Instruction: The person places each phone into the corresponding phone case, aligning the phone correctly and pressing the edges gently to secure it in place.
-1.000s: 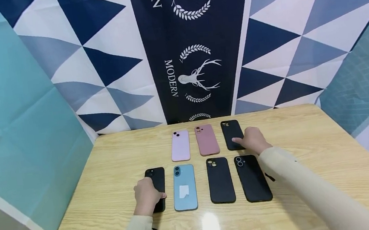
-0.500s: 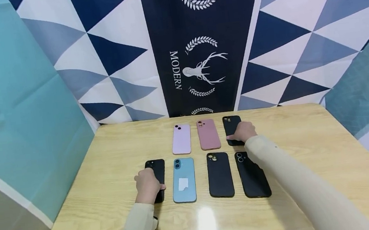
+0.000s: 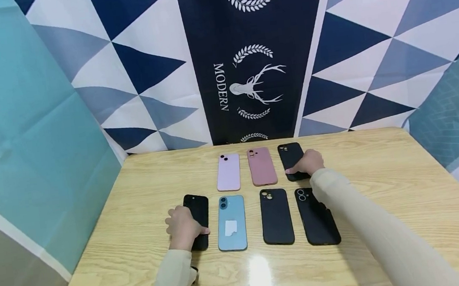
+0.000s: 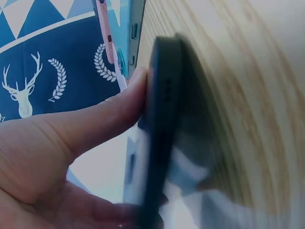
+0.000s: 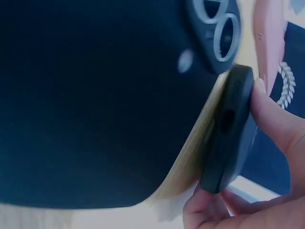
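My left hand point(image 3: 183, 227) grips a black phone point(image 3: 198, 210) by its long sides, thumb on the right edge. In the left wrist view, the thumb point(image 4: 114, 107) presses the side of this phone point(image 4: 164, 95), whose end has small speaker holes. At the back right, my right hand point(image 3: 309, 162) holds a black phone case point(image 3: 290, 155) with camera cutouts. The right wrist view shows thumb and fingers on opposite edges of that case point(image 5: 231, 124), a port opening in its end. The palm-side fingers of both hands are partly hidden.
Beside the left hand lies a light blue phone point(image 3: 232, 232) with a white sticker. A black phone case point(image 3: 276, 218) and a black phone-shaped item point(image 3: 318, 220) lie farther right. Behind are a pale pink phone point(image 3: 229, 173) and a rose case point(image 3: 262, 167). Patterned cloth point(image 3: 156, 99) hangs behind the table.
The right thumb has moved from over the black case to its left edge. The left phone's far end has shifted slightly away or up, within the left hand's grip. The head view has tilted slightly.
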Tool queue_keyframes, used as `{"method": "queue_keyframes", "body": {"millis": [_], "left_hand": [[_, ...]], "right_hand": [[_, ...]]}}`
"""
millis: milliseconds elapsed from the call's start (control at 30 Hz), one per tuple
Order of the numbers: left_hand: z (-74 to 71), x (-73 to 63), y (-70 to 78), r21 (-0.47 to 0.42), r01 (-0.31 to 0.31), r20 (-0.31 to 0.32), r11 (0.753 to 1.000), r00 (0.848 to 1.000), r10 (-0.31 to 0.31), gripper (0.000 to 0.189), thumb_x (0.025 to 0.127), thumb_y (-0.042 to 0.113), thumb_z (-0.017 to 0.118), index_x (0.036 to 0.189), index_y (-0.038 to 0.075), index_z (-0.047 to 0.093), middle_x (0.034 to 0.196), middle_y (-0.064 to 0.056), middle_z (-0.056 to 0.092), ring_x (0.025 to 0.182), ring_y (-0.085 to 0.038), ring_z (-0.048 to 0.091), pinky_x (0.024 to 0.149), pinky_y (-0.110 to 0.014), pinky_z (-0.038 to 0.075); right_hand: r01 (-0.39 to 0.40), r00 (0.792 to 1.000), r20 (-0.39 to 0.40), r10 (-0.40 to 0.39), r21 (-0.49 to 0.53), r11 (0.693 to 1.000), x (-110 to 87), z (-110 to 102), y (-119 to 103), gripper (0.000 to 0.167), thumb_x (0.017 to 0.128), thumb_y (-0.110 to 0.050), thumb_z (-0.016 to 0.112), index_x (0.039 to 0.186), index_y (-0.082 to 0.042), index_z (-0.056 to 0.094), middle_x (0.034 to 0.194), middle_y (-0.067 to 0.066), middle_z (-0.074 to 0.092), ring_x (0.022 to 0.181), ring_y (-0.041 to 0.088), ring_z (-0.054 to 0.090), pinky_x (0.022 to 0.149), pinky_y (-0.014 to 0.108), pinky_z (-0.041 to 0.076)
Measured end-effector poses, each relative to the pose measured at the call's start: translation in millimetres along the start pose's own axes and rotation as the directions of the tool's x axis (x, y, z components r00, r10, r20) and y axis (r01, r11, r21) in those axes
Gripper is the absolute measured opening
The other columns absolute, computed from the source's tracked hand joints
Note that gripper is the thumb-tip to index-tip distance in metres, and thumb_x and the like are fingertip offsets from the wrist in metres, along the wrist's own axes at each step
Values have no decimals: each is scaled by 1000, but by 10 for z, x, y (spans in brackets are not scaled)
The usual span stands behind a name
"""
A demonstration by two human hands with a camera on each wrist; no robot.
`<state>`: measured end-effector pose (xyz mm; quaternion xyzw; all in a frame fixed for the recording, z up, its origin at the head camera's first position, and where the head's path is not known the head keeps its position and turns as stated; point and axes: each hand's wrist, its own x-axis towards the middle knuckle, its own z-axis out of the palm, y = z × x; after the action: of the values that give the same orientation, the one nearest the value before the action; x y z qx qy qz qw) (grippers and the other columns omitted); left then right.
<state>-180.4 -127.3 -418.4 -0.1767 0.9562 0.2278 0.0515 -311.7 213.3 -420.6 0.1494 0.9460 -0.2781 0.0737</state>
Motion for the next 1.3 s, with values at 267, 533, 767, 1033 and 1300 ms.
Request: {"method": "queue_keyframes", "body": {"millis": [267,533,767,1033,1300], "left_hand": [[-45,38,-106,-65,-58,5,996,998,59,70,56,20,94,107,-12,60,98,-27,65,82,-35,63,71,-44,56],[-286,84,-278,-159,-94,-2,983,995,95,26,76,13,80,75,-4,61,71,-16,61,66,-26,57,57,-34,48],[-384,191,-424,-307,-57,188,950,975,119,28,94,7,57,110,-15,62,113,-31,62,98,-36,63,77,-40,55],[-330,329,-548,-541,69,304,838,945,118,35,96,2,51,125,-18,52,130,-35,53,105,-30,65,87,-38,58],[-239,323,-533,-643,112,294,758,950,109,39,97,3,50,130,-18,47,128,-33,56,95,-18,67,86,-33,58]], "right_hand": [[-196,975,156,155,296,935,107,-186,190,40,83,-20,74,106,7,56,66,3,47,59,14,47,57,24,43],[-406,886,428,178,530,745,110,-364,225,55,95,-6,55,143,9,33,79,0,54,65,4,55,77,19,54],[-388,884,446,138,536,750,485,-208,553,41,92,-9,63,129,6,53,78,1,58,69,10,57,71,23,56],[-417,867,487,104,596,687,1169,130,1062,36,89,-11,68,122,1,61,77,4,62,70,15,62,73,30,59],[-412,865,498,58,640,649,268,-312,587,15,99,-4,48,99,0,62,64,1,61,60,8,62,65,21,58]]}}
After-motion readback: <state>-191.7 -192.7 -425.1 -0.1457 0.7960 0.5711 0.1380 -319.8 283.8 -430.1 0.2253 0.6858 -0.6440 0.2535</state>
